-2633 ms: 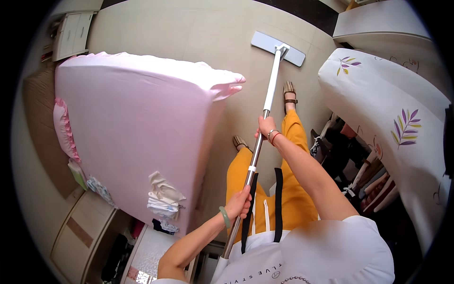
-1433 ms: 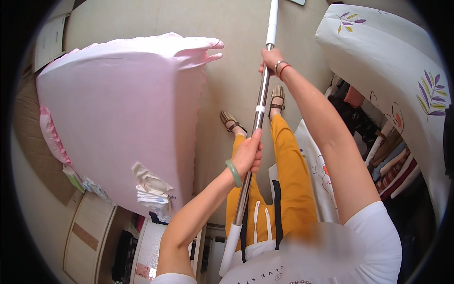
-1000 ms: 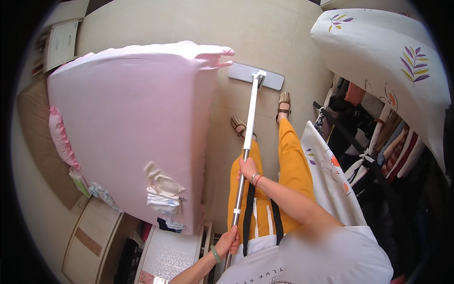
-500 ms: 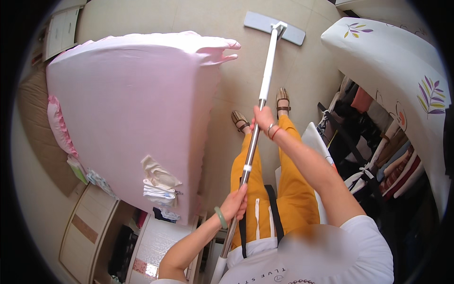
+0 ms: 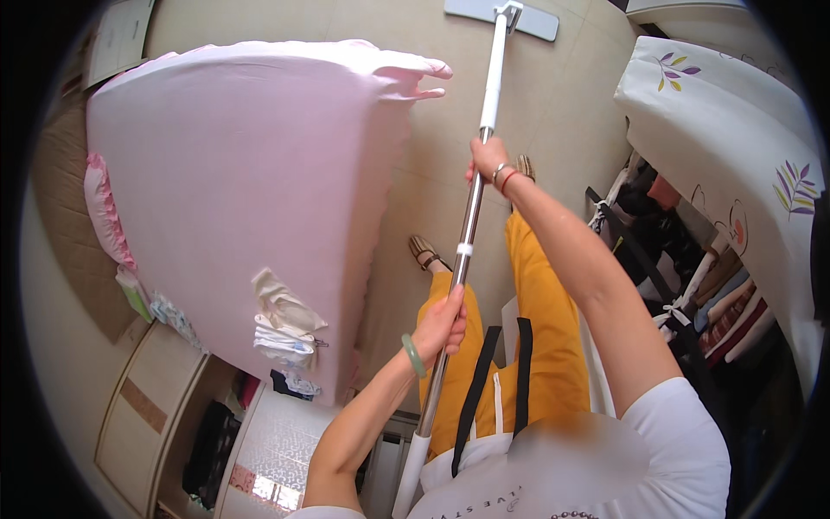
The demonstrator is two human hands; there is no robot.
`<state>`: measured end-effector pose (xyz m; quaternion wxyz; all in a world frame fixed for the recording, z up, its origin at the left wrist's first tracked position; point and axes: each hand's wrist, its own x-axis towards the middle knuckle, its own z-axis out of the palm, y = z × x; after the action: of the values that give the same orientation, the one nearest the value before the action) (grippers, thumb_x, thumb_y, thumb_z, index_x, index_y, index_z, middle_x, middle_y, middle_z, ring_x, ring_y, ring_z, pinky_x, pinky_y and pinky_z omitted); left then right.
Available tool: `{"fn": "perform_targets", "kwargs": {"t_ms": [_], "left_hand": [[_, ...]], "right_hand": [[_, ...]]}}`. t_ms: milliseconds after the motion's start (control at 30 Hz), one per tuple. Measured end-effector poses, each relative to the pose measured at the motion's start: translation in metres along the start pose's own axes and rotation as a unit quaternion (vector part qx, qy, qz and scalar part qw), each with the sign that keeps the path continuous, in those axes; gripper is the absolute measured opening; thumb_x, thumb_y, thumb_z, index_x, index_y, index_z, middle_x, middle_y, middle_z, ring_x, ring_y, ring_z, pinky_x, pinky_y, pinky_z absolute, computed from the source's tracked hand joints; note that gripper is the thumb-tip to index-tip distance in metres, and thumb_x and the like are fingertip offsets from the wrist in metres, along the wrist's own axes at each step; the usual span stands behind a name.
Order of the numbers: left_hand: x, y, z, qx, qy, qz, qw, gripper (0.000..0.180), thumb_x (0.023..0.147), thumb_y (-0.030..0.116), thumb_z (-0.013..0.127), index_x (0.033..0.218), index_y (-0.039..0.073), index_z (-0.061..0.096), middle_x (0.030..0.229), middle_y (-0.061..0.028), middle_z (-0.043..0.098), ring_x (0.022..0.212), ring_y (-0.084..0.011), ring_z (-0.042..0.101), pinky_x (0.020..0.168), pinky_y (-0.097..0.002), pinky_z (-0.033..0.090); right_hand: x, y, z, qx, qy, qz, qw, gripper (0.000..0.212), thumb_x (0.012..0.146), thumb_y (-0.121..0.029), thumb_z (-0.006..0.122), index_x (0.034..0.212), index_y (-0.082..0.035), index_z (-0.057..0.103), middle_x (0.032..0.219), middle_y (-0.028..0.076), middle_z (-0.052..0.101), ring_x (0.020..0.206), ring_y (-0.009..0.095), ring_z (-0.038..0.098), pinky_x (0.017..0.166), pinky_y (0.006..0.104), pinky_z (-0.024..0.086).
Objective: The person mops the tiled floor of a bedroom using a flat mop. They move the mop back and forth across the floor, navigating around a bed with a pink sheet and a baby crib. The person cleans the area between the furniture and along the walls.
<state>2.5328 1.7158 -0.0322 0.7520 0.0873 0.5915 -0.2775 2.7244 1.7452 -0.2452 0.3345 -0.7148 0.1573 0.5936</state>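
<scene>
A flat mop with a long white and metal pole slants away from me across the tiled floor. Its pale rectangular head lies on the tiles at the top of the view, partly cut off by the edge. My right hand is wrapped round the metal pole below its white upper section. Lower down, my left hand, with a green bangle at the wrist, is closed on the same pole. The white lower end of the pole passes beside my waist.
To the left stands a bed with a pink frilled sheet and folded cloths at its near edge. Cabinets are at lower left. On the right is a clothes rack under a white leaf-patterned cover. My feet stand on the tiled floor.
Both hands and the mop have moved forward, away from my body, and the mop head now reaches the upper edge of the view. One foot has shifted slightly.
</scene>
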Motion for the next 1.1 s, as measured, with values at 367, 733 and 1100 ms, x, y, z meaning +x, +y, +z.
{"fn": "perform_targets", "kwargs": {"t_ms": [367,733,1100], "left_hand": [[-0.108,-0.286,-0.178,-0.111,-0.013,-0.158,0.981,0.042,0.092,0.051,0.033,0.075,0.013,0.035,0.053,0.0039,0.023,0.041,-0.0062,0.019,0.037,-0.0216,0.016],[-0.174,-0.353,-0.219,-0.164,-0.018,-0.238,0.957,0.042,0.093,0.051,0.031,0.076,0.012,0.036,0.052,0.0022,0.024,0.041,-0.007,0.019,0.037,-0.0224,0.017],[-0.022,-0.186,-0.116,-0.038,-0.018,-0.111,0.993,0.046,0.089,0.056,0.036,0.075,0.012,0.035,0.052,0.0039,0.025,0.039,-0.0068,0.022,0.037,-0.0225,0.022]], "right_hand": [[-0.193,0.307,0.152,0.014,-0.013,0.113,0.993,0.024,0.088,-0.02,0.04,0.074,0.0,0.039,0.049,0.011,0.047,0.034,0.024,0.051,0.031,0.0368,0.043],[-0.276,0.4,0.194,-0.006,-0.073,0.238,0.968,0.023,0.087,-0.017,0.042,0.085,0.005,0.038,0.055,0.014,0.051,0.04,0.026,0.056,0.035,0.0364,0.047],[-0.093,0.203,0.078,-0.011,-0.035,0.034,0.999,0.024,0.085,-0.015,0.04,0.07,0.004,0.041,0.052,0.014,0.05,0.036,0.026,0.054,0.029,0.036,0.044]]}}
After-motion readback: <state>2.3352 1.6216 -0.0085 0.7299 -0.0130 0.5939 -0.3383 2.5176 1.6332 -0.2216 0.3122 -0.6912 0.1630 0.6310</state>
